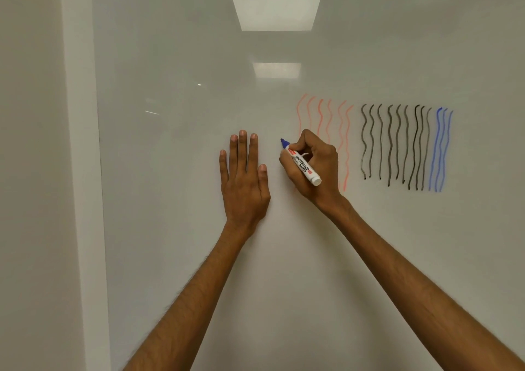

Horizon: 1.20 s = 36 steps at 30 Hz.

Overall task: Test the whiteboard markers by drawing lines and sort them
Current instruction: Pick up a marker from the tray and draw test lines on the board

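A glossy whiteboard (pixel 284 257) fills the view. My right hand (pixel 314 166) grips an uncapped white whiteboard marker (pixel 303 165) with a blue tip; the tip points up and left, close to the board, left of the drawn lines. My left hand (pixel 244 177) lies flat on the board with fingers straight, just left of the marker. On the board stand several wavy red lines (pixel 345 143), partly hidden behind my right hand, then several black lines (pixel 397 143), then three blue lines (pixel 440 149) at the right.
The board's pale left frame (pixel 82 171) runs top to bottom, with a plain wall beyond it. Ceiling lights reflect in the board's upper part (pixel 275 1). No other markers, caps or trays are in view.
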Each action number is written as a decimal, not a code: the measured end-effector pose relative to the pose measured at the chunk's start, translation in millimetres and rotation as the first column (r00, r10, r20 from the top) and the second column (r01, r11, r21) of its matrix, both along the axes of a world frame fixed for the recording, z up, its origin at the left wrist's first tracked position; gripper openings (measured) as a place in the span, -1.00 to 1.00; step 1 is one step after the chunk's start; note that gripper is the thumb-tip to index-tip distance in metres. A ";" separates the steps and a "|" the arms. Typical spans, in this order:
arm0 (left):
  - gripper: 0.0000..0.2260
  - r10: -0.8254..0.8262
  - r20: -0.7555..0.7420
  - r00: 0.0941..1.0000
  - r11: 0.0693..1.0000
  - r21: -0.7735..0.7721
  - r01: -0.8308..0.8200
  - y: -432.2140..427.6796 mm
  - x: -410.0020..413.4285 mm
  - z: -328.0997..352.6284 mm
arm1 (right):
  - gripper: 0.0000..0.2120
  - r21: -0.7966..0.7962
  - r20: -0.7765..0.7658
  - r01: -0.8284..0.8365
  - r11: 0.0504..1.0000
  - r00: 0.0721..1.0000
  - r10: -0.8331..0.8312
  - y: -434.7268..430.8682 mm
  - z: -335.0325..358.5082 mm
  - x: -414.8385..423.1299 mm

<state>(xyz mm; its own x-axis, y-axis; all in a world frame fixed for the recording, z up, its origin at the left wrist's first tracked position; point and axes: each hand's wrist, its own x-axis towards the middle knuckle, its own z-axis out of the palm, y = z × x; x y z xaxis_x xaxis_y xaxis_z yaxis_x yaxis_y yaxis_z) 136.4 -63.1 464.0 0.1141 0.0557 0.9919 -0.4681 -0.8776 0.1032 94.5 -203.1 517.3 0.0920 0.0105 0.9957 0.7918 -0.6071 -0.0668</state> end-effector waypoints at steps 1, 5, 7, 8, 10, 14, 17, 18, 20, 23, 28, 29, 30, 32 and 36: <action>-0.49 -0.001 0.003 1.000 1.000 0.000 0.001 0.0 -0.2 -0.1 | -0.82 0.000 -0.002 -0.005 1.000 1.000 0.005 0.5 -2.7 -0.6; -0.50 -0.006 0.007 1.000 1.000 -0.004 0.006 -0.2 -0.6 -0.4 | -0.83 -0.026 -0.007 -0.007 1.000 1.000 0.007 3.3 -11.8 -2.1; -0.50 -0.005 0.007 1.000 1.000 -0.004 0.005 -0.2 -0.5 -0.4 | -0.83 -0.030 -0.018 -0.015 0.999 1.000 0.014 3.2 -14.0 -2.6; -0.50 -0.004 0.007 1.000 1.000 -0.003 0.004 -0.2 -0.4 -0.4 | -0.82 -0.027 -0.025 -0.016 1.000 1.000 0.015 2.9 -14.7 -3.1; -0.50 -0.002 0.005 1.000 1.000 -0.002 0.002 0.0 0.0 -0.3 | -0.82 -0.018 -0.039 -0.018 1.000 0.999 0.017 1.9 -16.2 -4.7; -0.49 0.001 0.006 1.000 1.000 -0.004 -0.001 0.0 1.4 -0.7 | -0.82 -0.018 -0.051 -0.023 1.000 0.998 0.022 0.3 -23.6 -7.4; -0.49 0.000 0.010 1.000 1.000 -0.004 0.000 -0.2 1.0 -1.1 | -0.81 -0.047 -0.051 -0.011 0.999 0.999 0.009 -0.5 -29.3 -8.6; -0.49 0.000 0.011 1.000 1.000 -0.005 0.000 0.1 0.9 -1.0 | -0.81 -0.058 -0.056 -0.013 0.998 0.998 0.010 -0.3 -30.3 -9.3; -0.49 0.000 0.006 1.000 1.000 -0.004 0.000 0.5 1.1 -0.8 | -0.81 -0.073 -0.073 -0.025 0.997 0.997 0.020 -0.1 -31.0 -10.6; -0.50 0.005 -0.005 1.000 1.000 -0.001 -0.005 0.6 1.0 -1.2 | -0.79 -0.111 -0.101 -0.038 0.993 0.995 0.027 -1.1 -34.6 -10.7; -0.50 0.003 -0.001 1.000 1.000 0.001 -0.003 0.5 -0.1 -1.4 | -0.78 -0.122 -0.180 -0.048 0.991 0.983 0.026 -1.8 -37.6 -12.7; -0.50 0.000 0.000 1.000 1.000 -0.001 0.000 0.5 0.0 -1.5 | -0.79 -0.118 -0.193 -0.049 0.992 0.981 0.026 -1.1 -35.9 -13.8; -0.50 -0.003 -0.001 1.000 1.000 -0.002 0.003 0.6 -0.1 -1.7 | -0.80 -0.115 -0.201 -0.048 0.992 0.979 0.024 -0.3 -33.8 -15.4; -0.50 -0.010 -0.002 1.000 1.000 -0.003 0.010 0.7 0.0 -2.3 | -0.82 -0.111 -0.194 -0.045 0.993 0.981 0.023 0.1 -29.0 -17.9; -0.50 -0.019 0.005 1.000 1.000 -0.006 0.019 0.1 -1.1 -2.3 | -0.83 -0.019 -0.052 -0.057 0.998 0.997 0.056 -0.1 -15.3 -21.4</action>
<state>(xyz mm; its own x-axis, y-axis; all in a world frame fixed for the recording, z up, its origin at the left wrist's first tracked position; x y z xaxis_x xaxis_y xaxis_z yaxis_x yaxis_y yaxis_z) 135.3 -63.0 461.7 0.1101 0.0601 0.9921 -0.4849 -0.8681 0.1064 73.1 -203.1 502.0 0.1418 0.0377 0.9892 0.8207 -0.5632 -0.0962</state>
